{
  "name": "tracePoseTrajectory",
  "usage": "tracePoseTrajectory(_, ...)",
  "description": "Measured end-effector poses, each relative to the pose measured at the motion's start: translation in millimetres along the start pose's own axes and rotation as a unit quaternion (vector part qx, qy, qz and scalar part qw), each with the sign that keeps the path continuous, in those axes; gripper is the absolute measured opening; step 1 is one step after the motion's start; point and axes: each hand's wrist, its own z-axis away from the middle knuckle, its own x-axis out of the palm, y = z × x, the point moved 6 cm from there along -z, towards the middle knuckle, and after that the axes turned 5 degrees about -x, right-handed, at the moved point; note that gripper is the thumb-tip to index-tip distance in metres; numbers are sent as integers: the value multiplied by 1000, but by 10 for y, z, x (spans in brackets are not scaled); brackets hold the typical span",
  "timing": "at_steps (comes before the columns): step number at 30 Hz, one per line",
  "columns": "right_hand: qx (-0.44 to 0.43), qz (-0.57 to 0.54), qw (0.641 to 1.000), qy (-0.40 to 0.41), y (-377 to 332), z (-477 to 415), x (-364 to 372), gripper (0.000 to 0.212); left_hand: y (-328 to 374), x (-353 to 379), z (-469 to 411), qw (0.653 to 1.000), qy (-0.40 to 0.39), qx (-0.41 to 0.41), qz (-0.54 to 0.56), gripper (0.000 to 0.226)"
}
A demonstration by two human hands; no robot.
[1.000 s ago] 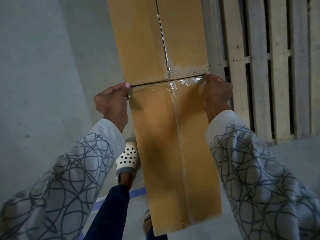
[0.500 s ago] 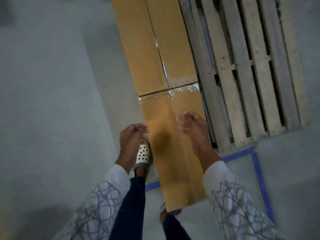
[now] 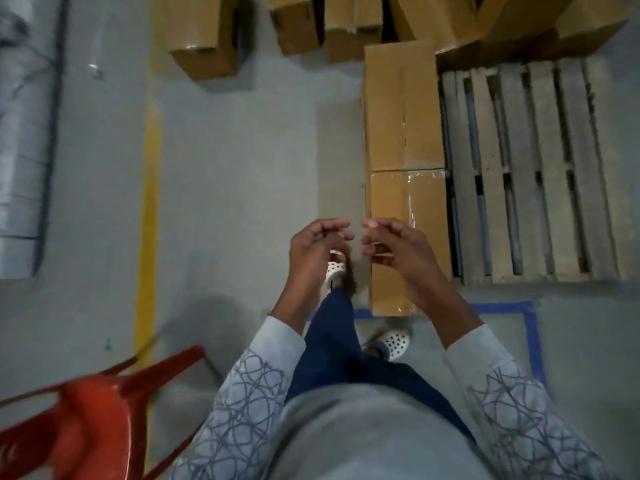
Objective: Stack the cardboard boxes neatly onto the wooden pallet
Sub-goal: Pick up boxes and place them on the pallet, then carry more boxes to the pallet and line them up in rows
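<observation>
Holding nothing: left hand [image 3: 317,252], right hand [image 3: 396,252] loosely curled, fingertips nearly meeting. Under and beyond right hand, boxes [image 3: 403,112] butted end to end along pallet [image 3: 519,168] edge, likely for a tidy row. Pile [image 3: 204,32] far ahead.

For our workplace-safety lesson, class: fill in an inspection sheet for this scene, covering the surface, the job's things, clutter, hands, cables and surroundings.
Surface: grey floor with a yellow line; blue tape in front of the pallet.
Job's things: pallet, slats mostly bare; near box and far box end to end along its left edge; loose boxes beyond.
Clutter: red chair at the person's left.
Hands: left hand and right hand both empty, fingers loosely curled.
Cables: nothing seen.
Surroundings: wrapped stack at far left.
</observation>
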Motion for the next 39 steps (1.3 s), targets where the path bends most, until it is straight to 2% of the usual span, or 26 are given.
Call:
tracePoseTrajectory(4, -8, -30, 999, -21, -23, 805, 156, 24, -250, -302, 691, 999, -23, 9, 23, 22)
tracePoseTrajectory(8, 15, -53, 997, -48, 85, 1125, 335, 40, -393, -526, 877, 998, -59, -12, 15, 20)
tracePoseTrajectory(12, 8, -28, 999, -39, 33, 982, 593, 29, -260, -840, 700, 998, -56, 1, 13, 19)
tracePoseTrajectory(18, 7, 14, 1000, -20, -225, 440, 1348, 24, 313, -1471, 252, 995, -67, 50, -54, 17)
tracePoseTrajectory(21, 11, -6, 1000, -23, -429, 130, 1855, 29, 762, -1908, -5, 993, -58, 63, -84, 20)
tracePoseTrajectory(27, -22, -58, 996, -67, -1057, -314, 2568, 49, 1705, -2412, -384, 989, -29, 112, -87, 48)
tracePoseTrajectory(31, -63, 20, 997, -35, -1375, -672, 2598, 68, 2061, -2331, -909, 994, -12, 103, -39, 65)
tracePoseTrajectory(33, -56, 47, 997, -13, -1475, -912, 2561, 74, 2180, -2182, -1153, 994, -21, 99, -44, 71)
tracePoseTrajectory(36, -25, 65, 997, 21, -1718, -1427, 2493, 70, 2387, -1966, -1559, 993, -43, 102, -47, 74)
tracePoseTrajectory(39, -44, 48, 998, 11, -2199, -2064, 2474, 61, 2768, -1709, -1991, 992, -64, 104, -26, 72)
